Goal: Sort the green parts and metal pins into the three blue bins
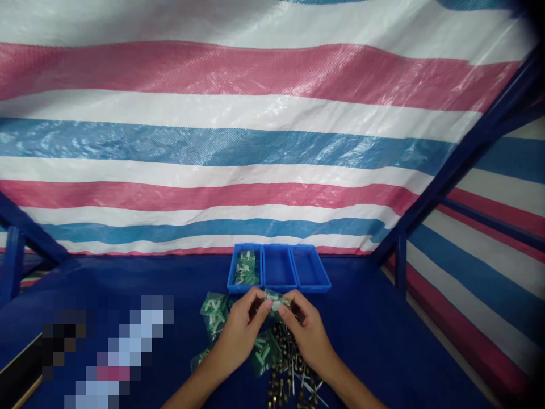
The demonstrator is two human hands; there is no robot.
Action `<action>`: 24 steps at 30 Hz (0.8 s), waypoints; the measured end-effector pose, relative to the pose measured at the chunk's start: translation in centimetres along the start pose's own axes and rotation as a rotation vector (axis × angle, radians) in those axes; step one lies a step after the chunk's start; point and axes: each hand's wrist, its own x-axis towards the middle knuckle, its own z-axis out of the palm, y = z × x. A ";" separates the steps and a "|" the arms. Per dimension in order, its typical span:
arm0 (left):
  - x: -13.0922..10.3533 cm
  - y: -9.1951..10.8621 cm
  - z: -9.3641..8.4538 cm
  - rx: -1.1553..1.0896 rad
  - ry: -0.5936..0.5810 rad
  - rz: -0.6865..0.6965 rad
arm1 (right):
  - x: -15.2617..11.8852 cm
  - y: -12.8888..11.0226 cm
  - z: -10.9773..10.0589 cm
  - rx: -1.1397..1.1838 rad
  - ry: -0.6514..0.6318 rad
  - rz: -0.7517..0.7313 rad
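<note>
My left hand [240,324] and my right hand [307,326] meet at the middle of the table, just in front of the blue bins. Between their thumbs and fingers they pinch a small green-tinted plastic bag [273,296] with pale pieces inside. Under and between the hands lies a loose pile of small metal parts [293,363], some thin and silvery, others with dark brass-coloured ends. Another green bag [266,351] with white pieces rests beside the pile. More such bags [214,309] lie left of my left hand, one partly covered by my left forearm.
Three blue bins [310,267] stand side by side at the table's back; the left one holds several green bags [247,267]. A blurred-out pale strip and a dark object [21,360] lie at left. Blue frame bars [400,264] and striped sheeting [213,196] enclose the blue table [128,278].
</note>
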 end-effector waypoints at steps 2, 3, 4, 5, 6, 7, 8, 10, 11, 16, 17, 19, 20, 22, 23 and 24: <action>0.0 0.2 0.0 0.005 -0.011 0.019 | 0.0 0.0 0.0 -0.004 -0.008 0.008; 0.0 0.3 0.0 0.008 -0.012 0.028 | 0.0 0.1 0.0 -0.009 -0.009 0.010; -0.1 0.3 0.0 0.010 -0.009 0.034 | 0.0 0.1 -0.1 -0.016 -0.008 0.010; -0.1 0.3 0.1 0.012 -0.005 0.037 | 0.0 0.2 -0.1 -0.024 -0.006 0.009; -0.1 0.4 0.1 0.013 -0.004 0.038 | 0.0 0.2 -0.1 -0.031 -0.002 0.008; -0.1 0.4 0.1 0.017 -0.009 0.036 | 0.0 0.3 -0.1 -0.035 0.001 0.008; -0.2 0.4 0.1 0.024 -0.017 0.035 | 0.0 0.4 -0.1 -0.037 0.001 0.009; -0.3 0.5 0.0 0.061 -0.024 0.045 | 0.1 0.5 -0.1 -0.029 0.002 0.011; -0.5 0.5 -0.1 0.094 -0.016 0.062 | 0.1 0.6 -0.1 -0.020 0.006 0.012; -0.8 0.1 -0.7 0.355 0.040 0.290 | 0.3 0.4 -0.2 0.032 0.071 0.032; -0.8 0.1 -0.9 0.406 0.033 0.350 | 0.3 0.4 -0.2 0.039 0.080 0.035; -0.7 0.0 -1.1 0.490 0.004 0.448 | 0.4 0.1 -0.2 0.050 0.090 0.034; -0.6 0.0 -1.3 0.522 -0.008 0.480 | 0.4 0.0 -0.2 0.055 0.093 0.032; -0.6 0.0 -1.4 0.564 -0.017 0.511 | 0.4 -0.2 -0.1 0.068 0.092 0.032; -0.6 -0.1 -1.4 0.574 -0.008 0.516 | 0.5 -0.3 -0.1 0.076 0.091 0.034; -0.7 -0.1 -1.3 0.577 0.005 0.519 | 0.5 -0.4 -0.1 0.084 0.091 0.037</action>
